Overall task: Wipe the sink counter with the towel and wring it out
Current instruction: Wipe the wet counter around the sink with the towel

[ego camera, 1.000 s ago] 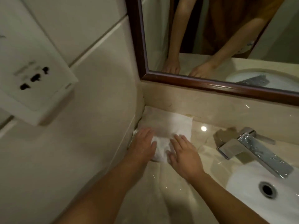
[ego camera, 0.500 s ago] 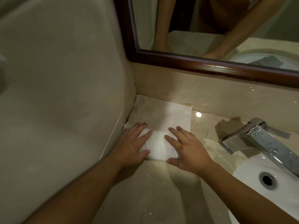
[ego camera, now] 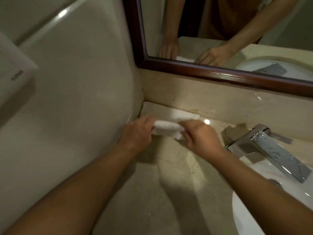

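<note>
A white towel (ego camera: 166, 128) is folded over on itself at the back left corner of the beige marble counter (ego camera: 169, 180). Its near edge is lifted and rolled, while its far part still lies flat against the backsplash. My left hand (ego camera: 137, 133) grips the towel's left end beside the wall. My right hand (ego camera: 201, 136) pinches the right end. Both hands are closed around the rolled edge, a little above the counter.
A chrome faucet (ego camera: 271, 150) stands to the right over the white sink basin (ego camera: 250, 214). A dark wood-framed mirror (ego camera: 220, 72) hangs above the backsplash. The tiled wall (ego camera: 76, 99) runs close on the left, with a white wall box (ego camera: 13, 73) on it.
Both hands went from pressing flat on the spread towel to gripping its near edge and folding it up and back. The camera shifted slightly closer.
</note>
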`<state>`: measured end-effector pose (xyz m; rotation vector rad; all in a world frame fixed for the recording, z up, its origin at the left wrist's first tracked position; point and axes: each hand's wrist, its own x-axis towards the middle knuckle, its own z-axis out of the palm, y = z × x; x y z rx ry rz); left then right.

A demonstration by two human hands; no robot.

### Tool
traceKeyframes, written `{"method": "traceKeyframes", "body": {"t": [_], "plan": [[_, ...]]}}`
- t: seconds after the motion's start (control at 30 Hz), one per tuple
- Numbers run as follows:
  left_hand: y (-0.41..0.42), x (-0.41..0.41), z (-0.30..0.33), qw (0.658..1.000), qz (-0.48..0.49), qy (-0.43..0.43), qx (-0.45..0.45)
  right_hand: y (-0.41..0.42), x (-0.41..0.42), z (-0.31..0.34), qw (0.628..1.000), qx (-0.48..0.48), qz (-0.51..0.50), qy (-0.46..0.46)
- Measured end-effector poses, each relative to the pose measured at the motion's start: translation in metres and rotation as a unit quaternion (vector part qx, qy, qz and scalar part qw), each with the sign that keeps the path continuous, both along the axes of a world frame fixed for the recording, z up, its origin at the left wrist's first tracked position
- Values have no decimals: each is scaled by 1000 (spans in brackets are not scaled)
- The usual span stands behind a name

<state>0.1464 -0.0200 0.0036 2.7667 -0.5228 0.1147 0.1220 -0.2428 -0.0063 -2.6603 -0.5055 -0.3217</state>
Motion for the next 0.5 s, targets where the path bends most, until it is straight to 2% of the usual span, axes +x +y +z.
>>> {"method": "traceKeyframes", "body": {"t": [0.13, 0.27, 0.3, 0.37, 0.43, 0.5], "plan": [[-13, 47, 49, 998, -22, -50, -6, -13, 46, 48, 999, 13, -15, -45], [-11, 80, 52, 984, -109, -117, 77, -22, 69, 49, 992, -74, -29, -100], [-9, 77, 42, 981, -122, -110, 99, -22, 64, 38, 988, -110, -19, -103], [-4, 53, 12, 975, -154, -28, 157, -18, 41, 9, 981, -186, 18, -46], [4, 26, -14, 964, -176, 53, 193, -14, 13, -18, 967, -242, 41, 73], [7, 15, -28, 971, -154, 64, 170, -14, -3, -32, 964, -234, 15, 128]]}}
